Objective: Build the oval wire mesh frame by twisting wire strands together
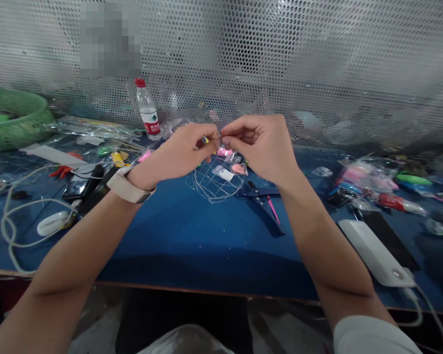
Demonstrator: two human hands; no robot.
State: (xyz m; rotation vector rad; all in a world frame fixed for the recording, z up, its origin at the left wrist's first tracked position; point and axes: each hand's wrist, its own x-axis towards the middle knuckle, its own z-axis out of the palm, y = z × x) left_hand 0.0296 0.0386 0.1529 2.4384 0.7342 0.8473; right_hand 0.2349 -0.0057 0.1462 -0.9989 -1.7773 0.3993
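Observation:
My left hand (186,147) and my right hand (260,145) meet above the blue table, fingertips pinched together on the top of a small wire frame (214,184) shaped like a mesh dome. Small clear bags with pink and white pieces (229,167) lie behind the frame. A beige watch band (127,187) sits on my left wrist. Blue pliers (260,196) lie just right of the frame, under my right wrist.
A water bottle (147,110) stands at the back by the perforated metal screen. A green basket (13,118) is far left. White cables (18,216), a black phone (77,189) and red cutters lie left. A white power bank (376,253) and packets (369,179) lie right.

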